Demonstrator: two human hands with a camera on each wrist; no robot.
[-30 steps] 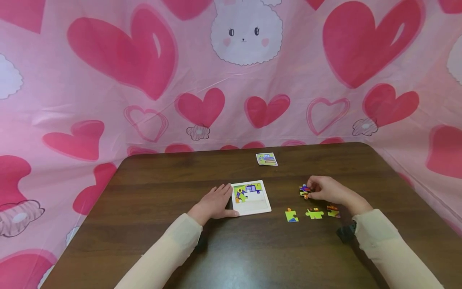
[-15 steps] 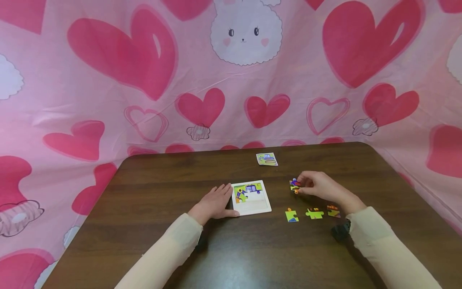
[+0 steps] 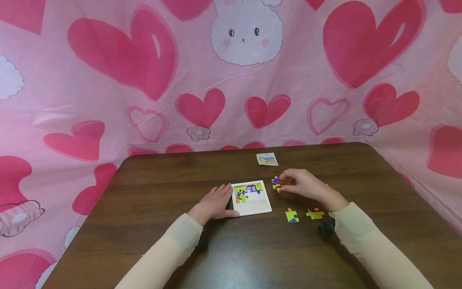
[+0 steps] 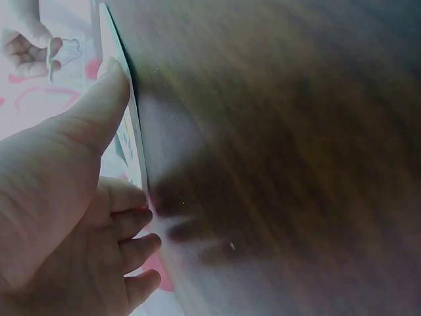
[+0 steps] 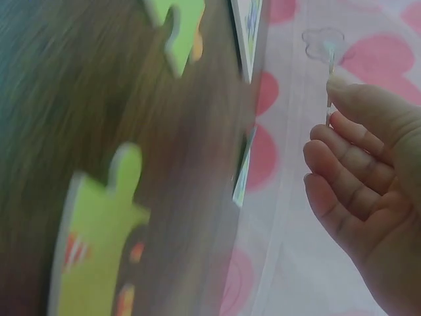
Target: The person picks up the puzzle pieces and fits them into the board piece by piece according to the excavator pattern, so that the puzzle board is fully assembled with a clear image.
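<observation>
Away from the tabletop's right edge, a piece pinched by the right hand is being brought nearer the part-filled tray, which is being touched by the flat left hand.

Table finished in smooth wood grain, softly glossed, backdrop made up in creased cloth, puzzle tray smoothly faced, picture card printed on paper-like stock, puzzle pieces smoothly printed, sleeves cut from matt cloth
</observation>
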